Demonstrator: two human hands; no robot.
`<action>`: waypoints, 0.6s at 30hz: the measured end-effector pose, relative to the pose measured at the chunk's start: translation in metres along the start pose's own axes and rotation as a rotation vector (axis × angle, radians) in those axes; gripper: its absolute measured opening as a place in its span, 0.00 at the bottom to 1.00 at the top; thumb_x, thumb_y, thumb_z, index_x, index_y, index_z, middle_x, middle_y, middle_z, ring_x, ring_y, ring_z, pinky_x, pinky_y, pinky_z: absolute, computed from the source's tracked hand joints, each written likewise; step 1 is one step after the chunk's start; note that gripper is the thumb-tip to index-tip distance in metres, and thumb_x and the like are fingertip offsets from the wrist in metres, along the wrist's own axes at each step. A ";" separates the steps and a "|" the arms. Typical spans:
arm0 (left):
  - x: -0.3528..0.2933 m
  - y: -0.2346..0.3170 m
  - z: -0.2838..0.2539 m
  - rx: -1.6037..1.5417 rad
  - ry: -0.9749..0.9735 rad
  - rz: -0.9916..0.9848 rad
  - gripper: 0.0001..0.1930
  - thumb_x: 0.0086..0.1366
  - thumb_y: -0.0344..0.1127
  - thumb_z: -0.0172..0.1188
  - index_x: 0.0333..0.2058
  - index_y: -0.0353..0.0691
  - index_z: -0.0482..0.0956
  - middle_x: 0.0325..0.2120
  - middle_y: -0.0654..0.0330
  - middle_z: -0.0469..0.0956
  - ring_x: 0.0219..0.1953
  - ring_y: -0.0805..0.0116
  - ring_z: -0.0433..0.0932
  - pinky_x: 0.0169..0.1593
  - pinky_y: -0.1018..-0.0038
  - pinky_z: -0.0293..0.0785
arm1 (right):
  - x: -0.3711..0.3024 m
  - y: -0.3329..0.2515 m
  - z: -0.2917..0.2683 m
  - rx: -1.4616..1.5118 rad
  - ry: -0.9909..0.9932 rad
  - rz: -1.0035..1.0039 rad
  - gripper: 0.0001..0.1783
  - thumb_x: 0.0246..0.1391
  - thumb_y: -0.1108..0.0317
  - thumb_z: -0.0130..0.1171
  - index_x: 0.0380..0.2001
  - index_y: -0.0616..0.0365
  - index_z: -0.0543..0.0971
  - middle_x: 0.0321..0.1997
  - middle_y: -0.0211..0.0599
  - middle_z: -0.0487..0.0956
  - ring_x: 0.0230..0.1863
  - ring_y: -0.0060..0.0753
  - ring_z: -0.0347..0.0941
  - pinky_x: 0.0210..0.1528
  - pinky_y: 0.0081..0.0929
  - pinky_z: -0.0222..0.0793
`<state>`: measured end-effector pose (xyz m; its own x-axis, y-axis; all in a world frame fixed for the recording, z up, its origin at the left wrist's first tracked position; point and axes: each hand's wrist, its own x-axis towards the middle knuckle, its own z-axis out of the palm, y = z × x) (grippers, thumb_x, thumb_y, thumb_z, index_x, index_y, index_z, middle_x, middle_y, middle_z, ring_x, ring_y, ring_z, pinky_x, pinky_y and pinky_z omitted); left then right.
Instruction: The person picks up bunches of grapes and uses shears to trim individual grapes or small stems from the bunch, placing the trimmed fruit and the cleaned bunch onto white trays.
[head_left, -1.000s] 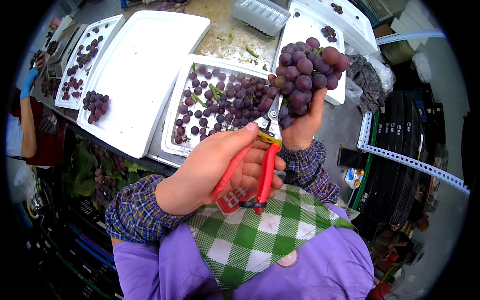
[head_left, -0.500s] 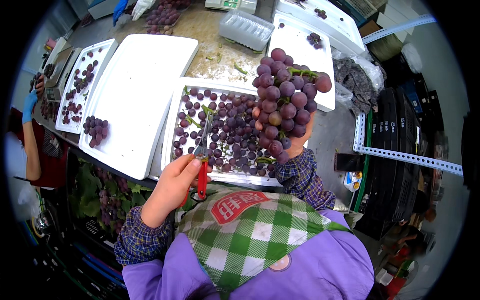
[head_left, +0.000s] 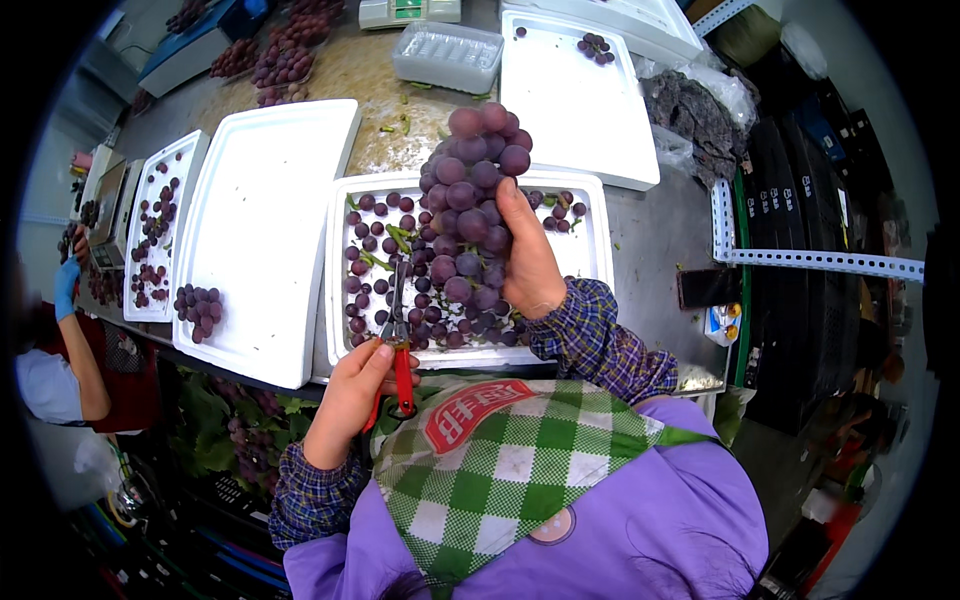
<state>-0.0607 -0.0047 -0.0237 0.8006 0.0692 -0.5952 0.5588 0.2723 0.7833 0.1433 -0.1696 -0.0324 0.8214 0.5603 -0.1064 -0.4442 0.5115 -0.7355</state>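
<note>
A large bunch of purple grapes (head_left: 465, 195) hangs in my right hand (head_left: 530, 262), whose thumb presses on its right side; the other fingers are hidden behind the fruit. My left hand (head_left: 350, 395) is closed round a pair of red-handled snips (head_left: 402, 360). Their metal blades point away from me, left of the bunch's lower end, not touching it as far as I can see. Beneath both lies a white foam tray (head_left: 592, 240) with many loose grapes (head_left: 370, 242) and bits of green stem.
A big white tray (head_left: 265, 225) with a small grape cluster (head_left: 198, 312) stands at left. Behind are a clear plastic punnet (head_left: 447, 58), a scale (head_left: 410, 12) and another white tray (head_left: 580, 110). A phone (head_left: 702, 288) lies at right. A co-worker's blue-gloved hand (head_left: 66, 285) shows far left.
My right hand has brought the grape bunch left and turned it, so its thumb now shows. The snips stay in my left hand. The whole view has shifted somewhat.
</note>
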 end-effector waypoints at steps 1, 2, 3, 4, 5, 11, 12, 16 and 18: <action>0.002 -0.005 -0.001 -0.004 0.020 0.001 0.20 0.76 0.43 0.48 0.49 0.28 0.74 0.39 0.54 0.81 0.40 0.66 0.82 0.41 0.71 0.79 | 0.000 0.000 0.002 0.001 -0.008 0.001 0.30 0.71 0.46 0.42 0.65 0.56 0.64 0.61 0.37 0.74 0.59 0.33 0.74 0.64 0.35 0.70; 0.004 -0.008 -0.003 0.140 0.051 0.017 0.19 0.76 0.43 0.49 0.49 0.29 0.74 0.38 0.55 0.81 0.39 0.67 0.81 0.40 0.70 0.79 | 0.000 -0.001 0.002 -0.001 -0.017 0.000 0.30 0.71 0.46 0.42 0.65 0.56 0.64 0.61 0.37 0.74 0.59 0.33 0.74 0.64 0.34 0.70; 0.006 -0.010 -0.006 0.283 0.082 0.033 0.19 0.75 0.43 0.50 0.48 0.29 0.75 0.36 0.56 0.81 0.38 0.68 0.81 0.40 0.70 0.78 | 0.002 0.000 0.000 -0.018 -0.008 -0.008 0.30 0.71 0.47 0.42 0.66 0.56 0.63 0.61 0.38 0.74 0.59 0.33 0.74 0.64 0.35 0.70; 0.009 -0.012 -0.008 0.426 0.113 0.051 0.19 0.75 0.43 0.51 0.48 0.30 0.75 0.35 0.57 0.81 0.38 0.69 0.81 0.39 0.69 0.78 | 0.002 0.001 0.001 -0.011 0.011 -0.015 0.30 0.71 0.47 0.42 0.66 0.56 0.63 0.61 0.38 0.74 0.60 0.33 0.73 0.64 0.35 0.69; 0.011 -0.014 -0.008 0.483 0.178 -0.014 0.18 0.70 0.43 0.57 0.47 0.31 0.76 0.32 0.54 0.81 0.35 0.63 0.81 0.37 0.65 0.76 | 0.002 0.001 0.002 -0.005 0.025 -0.020 0.30 0.72 0.47 0.41 0.66 0.56 0.63 0.62 0.39 0.73 0.60 0.33 0.73 0.64 0.35 0.69; 0.032 -0.028 0.001 1.212 0.549 0.367 0.28 0.58 0.44 0.67 0.53 0.32 0.74 0.41 0.45 0.79 0.44 0.45 0.78 0.46 0.55 0.73 | -0.005 0.005 -0.011 0.107 -0.061 0.054 0.33 0.72 0.44 0.34 0.69 0.56 0.58 0.67 0.44 0.68 0.65 0.41 0.69 0.66 0.39 0.66; 0.037 -0.032 0.000 1.269 0.570 0.358 0.30 0.57 0.45 0.67 0.54 0.33 0.74 0.43 0.45 0.79 0.47 0.44 0.77 0.48 0.54 0.72 | -0.006 0.007 -0.016 0.157 -0.093 0.105 0.34 0.72 0.43 0.33 0.70 0.56 0.58 0.68 0.45 0.67 0.66 0.43 0.68 0.67 0.40 0.66; 0.044 -0.044 0.003 1.379 0.568 0.431 0.34 0.55 0.46 0.69 0.58 0.34 0.71 0.55 0.45 0.71 0.60 0.43 0.65 0.61 0.42 0.57 | -0.014 0.005 -0.027 0.425 -0.164 0.253 0.40 0.68 0.35 0.34 0.70 0.54 0.57 0.70 0.50 0.64 0.67 0.57 0.65 0.65 0.52 0.66; 0.047 -0.044 0.004 1.322 0.533 0.443 0.34 0.55 0.46 0.69 0.56 0.34 0.72 0.57 0.44 0.68 0.61 0.43 0.62 0.63 0.41 0.53 | -0.011 0.006 -0.039 0.566 -0.372 0.323 0.41 0.66 0.34 0.38 0.70 0.54 0.59 0.69 0.51 0.65 0.66 0.60 0.66 0.65 0.56 0.65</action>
<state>-0.0466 -0.0177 -0.0852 0.9451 0.3248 -0.0367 0.3181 -0.8881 0.3318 0.1453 -0.1986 -0.0613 0.4880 0.8715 0.0487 -0.8416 0.4846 -0.2384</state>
